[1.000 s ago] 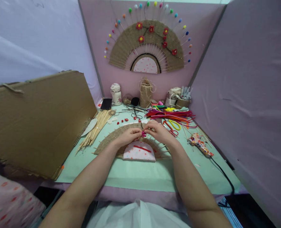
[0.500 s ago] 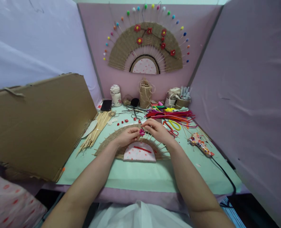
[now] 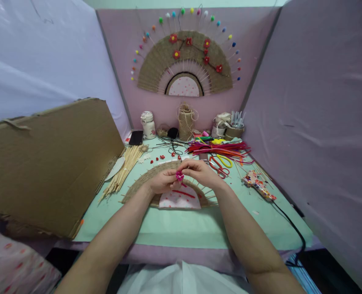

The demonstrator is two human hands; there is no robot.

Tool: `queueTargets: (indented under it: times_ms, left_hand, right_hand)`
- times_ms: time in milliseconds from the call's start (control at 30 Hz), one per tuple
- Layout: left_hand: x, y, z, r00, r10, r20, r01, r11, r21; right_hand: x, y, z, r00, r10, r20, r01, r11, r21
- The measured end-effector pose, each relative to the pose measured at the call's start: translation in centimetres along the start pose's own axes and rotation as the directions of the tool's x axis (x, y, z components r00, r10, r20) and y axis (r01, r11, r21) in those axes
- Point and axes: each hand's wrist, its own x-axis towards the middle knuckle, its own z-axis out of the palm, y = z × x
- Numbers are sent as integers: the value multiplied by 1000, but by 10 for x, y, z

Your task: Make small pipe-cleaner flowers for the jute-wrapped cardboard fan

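Between the fingertips of both hands is a small magenta flower [image 3: 180,175], apparently bent from pipe cleaner. My left hand [image 3: 163,181] pinches it from the left, and my right hand [image 3: 199,171] has thumb and fingers closed at its upper right side. Beneath them lies a twine-woven fan [image 3: 144,177] with thin sticks poking from its edge; the hands hide part of it. On its white dotted half-circle [image 3: 171,200] rests a red strip [image 3: 183,193], with a short magenta piece [image 3: 183,185] just above.
Small red flowers [image 3: 162,157] lie beyond the fan. Bamboo sticks [image 3: 122,173] and a cardboard sheet [image 3: 52,171] are leftward. Pipe cleaners [image 3: 220,148], red scissors [image 3: 220,169] and a corded glue gun [image 3: 258,185] lie rightward. A finished fan [image 3: 156,61] hangs behind twine [image 3: 185,122].
Both hands have come slightly lower and nearer with the magenta flower, which now shows more of its face. The short magenta piece above the red strip has come into sight.
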Motion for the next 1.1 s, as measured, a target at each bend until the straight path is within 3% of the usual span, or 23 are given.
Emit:
queueTargets:
  times_ms: [333,867,1000,1100]
  left_hand:
    - [-1,-1,2,996,65,56,-60,995,-78]
    - [-2,0,1,997,63,43,-59,994,-89]
    - [2,2,2,990,128,-65,-134,986,-99]
    - [8,2,2,934,263,-241,-279,960,-33]
  right_hand:
    - [0,0,5,997,24,67,-30,996,88]
    - [4,2,13,998,31,-50,-26,995,100]
    - [6,7,12,986,65,-151,-48,993,112]
    - [9,14,9,936,123,-329,-82,987,136]
